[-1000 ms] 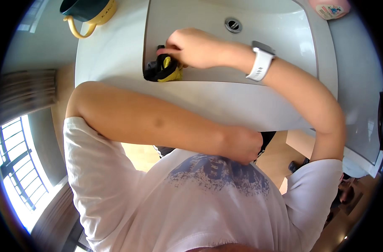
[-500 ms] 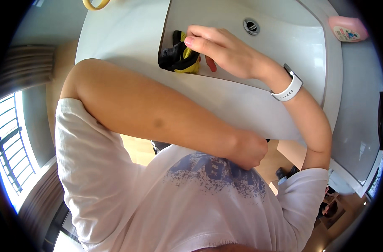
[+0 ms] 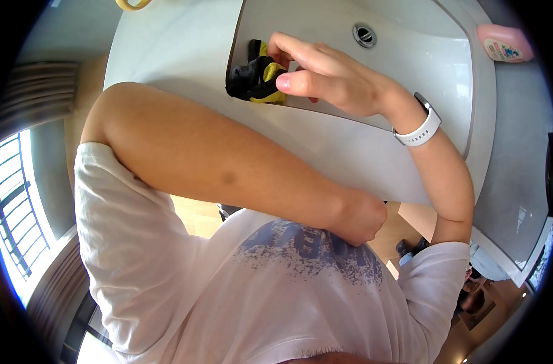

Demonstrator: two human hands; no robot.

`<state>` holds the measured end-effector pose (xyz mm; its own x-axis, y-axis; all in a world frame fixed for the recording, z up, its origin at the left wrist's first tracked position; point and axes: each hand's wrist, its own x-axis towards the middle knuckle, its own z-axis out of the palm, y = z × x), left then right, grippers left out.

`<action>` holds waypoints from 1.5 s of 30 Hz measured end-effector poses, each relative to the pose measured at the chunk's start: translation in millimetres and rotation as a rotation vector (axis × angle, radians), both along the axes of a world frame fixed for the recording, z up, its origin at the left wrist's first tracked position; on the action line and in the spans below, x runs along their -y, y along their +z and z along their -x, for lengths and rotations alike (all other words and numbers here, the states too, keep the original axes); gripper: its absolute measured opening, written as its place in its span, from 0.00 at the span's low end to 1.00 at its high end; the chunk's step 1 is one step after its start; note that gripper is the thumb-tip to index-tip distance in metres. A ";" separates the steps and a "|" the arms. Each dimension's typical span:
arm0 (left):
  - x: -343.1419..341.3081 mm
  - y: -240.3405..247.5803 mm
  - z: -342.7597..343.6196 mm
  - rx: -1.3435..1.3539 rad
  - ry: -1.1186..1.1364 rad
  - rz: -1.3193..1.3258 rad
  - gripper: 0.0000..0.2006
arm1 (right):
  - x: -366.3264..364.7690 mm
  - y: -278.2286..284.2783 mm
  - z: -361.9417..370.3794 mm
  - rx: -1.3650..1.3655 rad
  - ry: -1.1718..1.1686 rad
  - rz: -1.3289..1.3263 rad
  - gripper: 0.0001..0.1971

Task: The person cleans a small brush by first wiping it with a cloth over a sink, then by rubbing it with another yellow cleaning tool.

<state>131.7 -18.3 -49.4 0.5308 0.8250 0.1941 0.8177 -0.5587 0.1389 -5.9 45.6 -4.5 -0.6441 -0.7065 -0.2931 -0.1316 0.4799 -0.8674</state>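
A bunched black and yellow fabric item (image 3: 252, 79) lies in the near left corner of the white sink (image 3: 410, 73). My right hand (image 3: 331, 76), with a white watch (image 3: 421, 130) on its wrist, hovers over that corner, palm down. Its thumb stands apart and its fingers bend beside the fabric. Whether the fingertips touch it, I cannot tell. Across my body reaches my left forearm, and my left hand (image 3: 361, 215) is closed in a fist against my shirt front, below the counter's front edge. Anything inside that fist is hidden.
A metal drain (image 3: 365, 36) sits in the sink's floor. On the right rim stands a pink bottle (image 3: 505, 43). A yellow ring-shaped thing (image 3: 132, 5) shows at the counter's far left. Beyond my left elbow is a barred window (image 3: 18, 203) with a curtain (image 3: 37, 94).
My right hand has shifted slightly right, with its thumb lower and more apart from the fingers. My left hand stays closed in the same place.
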 end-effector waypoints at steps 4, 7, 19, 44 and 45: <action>3.7 -1.4 -0.2 0.044 0.039 -0.053 0.06 | -4.4 -8.0 1.5 0.001 0.064 0.012 0.29; 3.5 -1.9 -1.6 0.020 0.039 -0.054 0.05 | -4.5 -9.9 1.6 0.032 0.072 0.041 0.30; 2.9 -2.7 -7.9 0.158 0.115 -0.044 0.06 | -10.6 -12.8 2.3 0.127 0.071 0.058 0.31; 5.4 11.7 9.1 0.148 0.065 -0.275 0.02 | -20.2 -28.5 16.0 0.437 0.121 0.262 0.35; 2.5 19.4 12.9 0.084 0.051 -0.373 0.04 | -22.0 -30.6 17.8 0.454 0.132 0.274 0.35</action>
